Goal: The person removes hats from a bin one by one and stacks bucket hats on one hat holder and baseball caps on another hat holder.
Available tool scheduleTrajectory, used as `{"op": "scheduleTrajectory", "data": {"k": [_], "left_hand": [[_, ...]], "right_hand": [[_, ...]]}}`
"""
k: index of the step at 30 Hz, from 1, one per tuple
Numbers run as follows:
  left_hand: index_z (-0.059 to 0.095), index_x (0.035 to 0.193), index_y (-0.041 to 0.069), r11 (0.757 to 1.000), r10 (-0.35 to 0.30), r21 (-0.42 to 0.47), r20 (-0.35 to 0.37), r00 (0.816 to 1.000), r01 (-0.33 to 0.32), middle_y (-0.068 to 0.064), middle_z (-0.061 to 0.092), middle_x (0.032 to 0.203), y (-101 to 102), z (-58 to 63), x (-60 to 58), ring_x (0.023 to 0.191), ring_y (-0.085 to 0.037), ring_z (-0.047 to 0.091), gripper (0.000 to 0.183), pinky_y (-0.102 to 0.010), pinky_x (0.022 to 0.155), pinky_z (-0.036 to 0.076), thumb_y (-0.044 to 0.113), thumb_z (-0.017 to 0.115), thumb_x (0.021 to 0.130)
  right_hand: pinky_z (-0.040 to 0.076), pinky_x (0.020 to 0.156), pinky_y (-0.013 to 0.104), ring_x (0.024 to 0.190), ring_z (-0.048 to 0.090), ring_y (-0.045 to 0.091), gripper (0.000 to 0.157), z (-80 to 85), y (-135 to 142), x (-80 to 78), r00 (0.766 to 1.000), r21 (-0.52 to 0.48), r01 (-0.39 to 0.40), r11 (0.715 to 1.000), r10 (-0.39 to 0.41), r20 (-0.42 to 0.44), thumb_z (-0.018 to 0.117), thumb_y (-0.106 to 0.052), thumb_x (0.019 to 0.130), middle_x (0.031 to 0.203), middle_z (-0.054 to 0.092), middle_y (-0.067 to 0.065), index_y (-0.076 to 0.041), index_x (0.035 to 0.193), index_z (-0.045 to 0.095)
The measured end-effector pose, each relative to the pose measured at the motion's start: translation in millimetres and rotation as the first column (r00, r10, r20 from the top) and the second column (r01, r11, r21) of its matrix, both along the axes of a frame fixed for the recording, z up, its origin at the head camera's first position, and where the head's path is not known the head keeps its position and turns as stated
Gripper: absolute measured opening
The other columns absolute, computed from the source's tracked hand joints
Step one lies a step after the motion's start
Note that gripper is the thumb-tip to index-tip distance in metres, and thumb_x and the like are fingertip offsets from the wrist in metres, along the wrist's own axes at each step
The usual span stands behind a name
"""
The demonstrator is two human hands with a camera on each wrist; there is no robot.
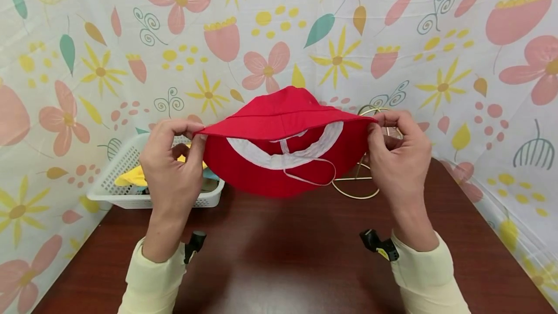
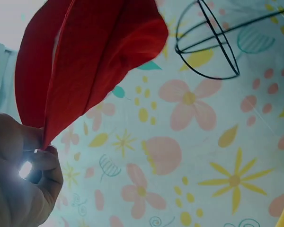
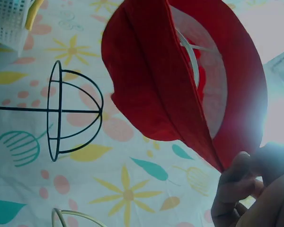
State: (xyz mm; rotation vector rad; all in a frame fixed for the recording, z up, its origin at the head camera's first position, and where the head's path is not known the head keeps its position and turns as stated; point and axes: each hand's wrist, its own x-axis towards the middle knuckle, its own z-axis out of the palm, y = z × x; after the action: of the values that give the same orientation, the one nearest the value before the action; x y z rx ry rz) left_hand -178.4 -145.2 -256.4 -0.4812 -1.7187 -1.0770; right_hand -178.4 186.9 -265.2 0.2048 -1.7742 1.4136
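A red bucket hat (image 1: 279,122) hangs in the air above the table, held between both hands. Its open underside faces the head camera, showing a white inner band (image 1: 248,153) and a thin white looped cord. My left hand (image 1: 173,164) pinches the left edge of the brim between thumb and fingers. At the opposite edge, my right hand (image 1: 400,161) pinches the brim the same way. From the left wrist, the hat (image 2: 99,56) appears side-on, its brim narrowing to a point at the fingers. The right wrist view shows the hat (image 3: 142,71) tilted, with part of its lining visible.
Behind the left hand stands a white plastic basket (image 1: 131,201) containing yellow cloth (image 1: 132,177) and other items. A gold wire stand (image 1: 355,198) is partly hidden behind the hat and right hand. A dark domed wire frame (image 3: 60,111) shows in both wrist views. Flower-patterned cloth surrounds the brown table (image 1: 279,256).
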Motion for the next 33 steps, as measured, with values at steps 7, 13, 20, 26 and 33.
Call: {"op": "scheduleTrajectory", "data": {"k": [7, 13, 20, 26, 33], "left_hand": [[0.075, 0.108, -0.002, 0.997, 0.071, 0.027, -0.011, 0.997, -0.070, -0.012, 0.072, 0.107, -1.0, -2.8, -9.0, 0.086, -0.013, 0.061, 0.017, -0.018, 0.068, 0.051, 0.013, 0.073, 0.100], [0.074, 0.109, -0.004, 0.995, -0.034, 0.090, -0.020, 0.999, 0.036, -0.011, 0.068, 0.098, 2.0, -4.1, -16.7, 0.067, -0.014, 0.062, 0.020, -0.019, 0.063, 0.053, 0.014, 0.076, 0.099], [0.074, 0.111, -0.003, 0.979, -0.140, 0.151, 0.003, 0.990, 0.138, -0.003, 0.067, 0.103, 6.3, -7.4, -21.7, 0.057, -0.014, 0.067, 0.018, -0.022, 0.057, 0.055, 0.010, 0.076, 0.098], [0.072, 0.110, -0.007, 0.962, -0.192, 0.187, -0.048, 0.980, 0.198, 0.003, 0.064, 0.104, 11.4, -4.8, -25.0, 0.063, -0.021, 0.071, 0.019, -0.029, 0.066, 0.061, 0.008, 0.074, 0.099], [0.069, 0.114, -0.005, 0.947, -0.243, 0.208, -0.037, 0.969, 0.245, 0.003, 0.060, 0.110, 10.9, -11.9, -43.3, 0.076, -0.021, 0.074, 0.018, -0.026, 0.062, 0.053, 0.006, 0.072, 0.101]], "right_hand": [[0.052, 0.051, 0.016, 0.051, 0.063, 0.010, 0.021, 8.7, -12.2, 2.9, 0.990, -0.045, -0.020, 0.999, 0.013, -0.144, 0.062, -0.004, 0.103, 0.095, 0.066, 0.011, 0.014, 0.113, 0.066], [0.052, 0.055, 0.019, 0.055, 0.063, 0.012, 0.023, 4.0, -14.1, -9.9, 0.977, -0.074, -0.009, 0.997, -0.007, -0.212, 0.060, -0.003, 0.104, 0.099, 0.065, 0.003, 0.017, 0.115, 0.060], [0.059, 0.069, 0.025, 0.067, 0.067, 0.019, 0.019, -5.1, -12.0, -26.0, 0.966, -0.099, -0.097, 0.990, 0.070, -0.248, 0.060, -0.004, 0.106, 0.095, 0.064, 0.006, 0.012, 0.116, 0.059], [0.060, 0.084, 0.031, 0.077, 0.070, 0.025, 0.018, -8.1, -9.9, -35.6, 0.927, -0.204, -0.275, 0.939, 0.203, -0.315, 0.062, -0.003, 0.105, 0.083, 0.065, 0.015, 0.009, 0.118, 0.058], [0.060, 0.084, 0.034, 0.087, 0.068, 0.029, 0.019, -9.2, -12.7, -46.0, 0.877, -0.321, -0.436, 0.841, 0.316, -0.362, 0.068, 0.002, 0.100, 0.096, 0.070, 0.020, 0.010, 0.116, 0.061]]}}
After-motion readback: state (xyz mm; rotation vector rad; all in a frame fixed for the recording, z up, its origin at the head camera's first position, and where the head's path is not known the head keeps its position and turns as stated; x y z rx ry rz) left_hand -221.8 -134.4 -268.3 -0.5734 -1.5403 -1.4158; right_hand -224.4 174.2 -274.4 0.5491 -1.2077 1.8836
